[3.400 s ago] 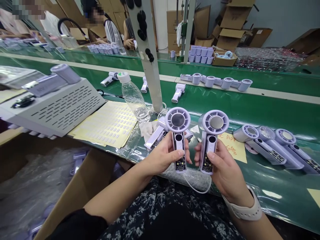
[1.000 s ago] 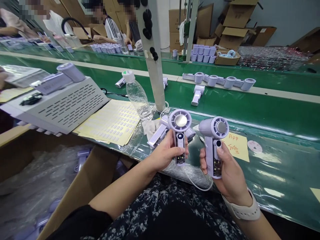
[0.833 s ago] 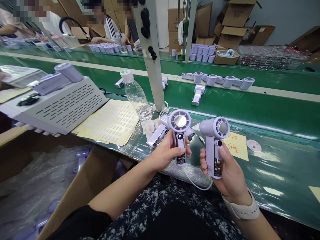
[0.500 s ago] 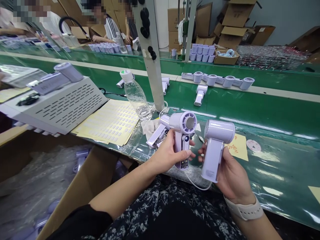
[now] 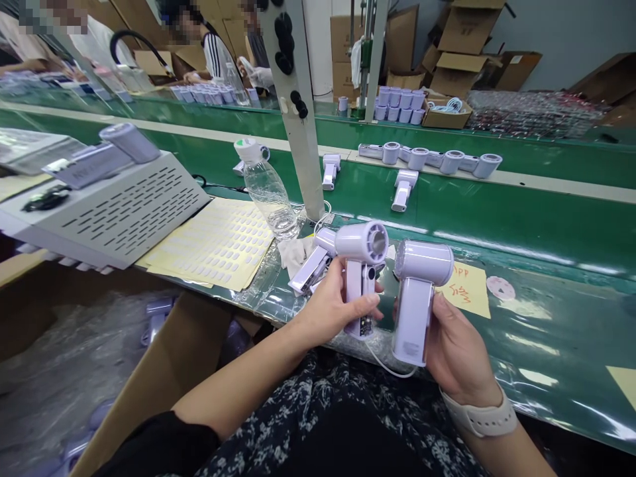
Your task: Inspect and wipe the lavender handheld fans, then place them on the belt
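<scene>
Bearing red handwriting that includes "APP", a yellow note (image 5: 470,291) is seen right of centre; near it, lilac fans (image 5: 362,242) (image 5: 424,263) are gripped upright, one by each curled hand (image 5: 330,301) (image 5: 460,344).

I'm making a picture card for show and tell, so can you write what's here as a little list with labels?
Left hand: holds a lilac handheld fan, circuit parts showing in its handle
Right hand: holds a second lilac fan, smooth handle side facing us
Wristband: pale, on the right wrist
Bottle: clear, white cap, some liquid inside
Sticker sheets: beside the bottle
Grey box: slotted side, a third lilac fan on top
Note: yellow, red writing
</scene>
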Action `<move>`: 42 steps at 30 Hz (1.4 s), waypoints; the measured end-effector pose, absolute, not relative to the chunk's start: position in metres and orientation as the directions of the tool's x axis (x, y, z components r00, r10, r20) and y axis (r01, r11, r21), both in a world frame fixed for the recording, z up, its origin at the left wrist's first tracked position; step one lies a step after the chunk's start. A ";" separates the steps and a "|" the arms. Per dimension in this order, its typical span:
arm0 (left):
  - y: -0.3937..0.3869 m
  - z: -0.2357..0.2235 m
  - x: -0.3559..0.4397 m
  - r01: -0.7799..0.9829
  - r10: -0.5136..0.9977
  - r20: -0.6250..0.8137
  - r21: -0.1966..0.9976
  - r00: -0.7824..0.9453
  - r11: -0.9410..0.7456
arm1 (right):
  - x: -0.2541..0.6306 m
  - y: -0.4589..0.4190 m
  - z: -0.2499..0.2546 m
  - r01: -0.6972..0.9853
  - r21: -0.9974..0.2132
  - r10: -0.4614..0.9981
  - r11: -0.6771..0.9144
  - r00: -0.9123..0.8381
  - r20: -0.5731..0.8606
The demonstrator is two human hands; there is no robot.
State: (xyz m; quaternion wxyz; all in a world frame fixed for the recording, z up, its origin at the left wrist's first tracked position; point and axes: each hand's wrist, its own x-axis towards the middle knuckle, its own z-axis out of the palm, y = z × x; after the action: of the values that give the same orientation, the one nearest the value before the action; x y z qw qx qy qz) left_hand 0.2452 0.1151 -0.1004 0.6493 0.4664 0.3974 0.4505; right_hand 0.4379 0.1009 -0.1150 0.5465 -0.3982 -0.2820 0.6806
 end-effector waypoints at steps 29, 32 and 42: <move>0.160 -0.080 0.283 -0.482 0.923 -0.018 0.848 0.384 0.218 | 0.460 0.103 -0.082 -0.689 -0.719 0.995 -0.087 -0.026 -0.096; 0.148 -0.083 0.276 -0.415 0.913 -0.060 0.877 0.404 0.242 | 0.463 0.102 -0.087 -0.645 -0.763 0.989 -0.053 0.070 -0.128; 0.116 -0.089 0.237 -0.310 0.895 -0.177 0.896 0.409 0.318 | 0.433 0.101 -0.092 -0.589 -0.773 0.960 -0.236 -0.021 -0.277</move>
State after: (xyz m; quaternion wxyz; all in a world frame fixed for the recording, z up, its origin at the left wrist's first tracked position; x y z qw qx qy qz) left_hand 0.2370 0.1163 -0.0895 0.7305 0.4130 0.3543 0.4126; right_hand 0.4335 0.1011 -0.0921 0.5730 -0.4014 -0.2315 0.6760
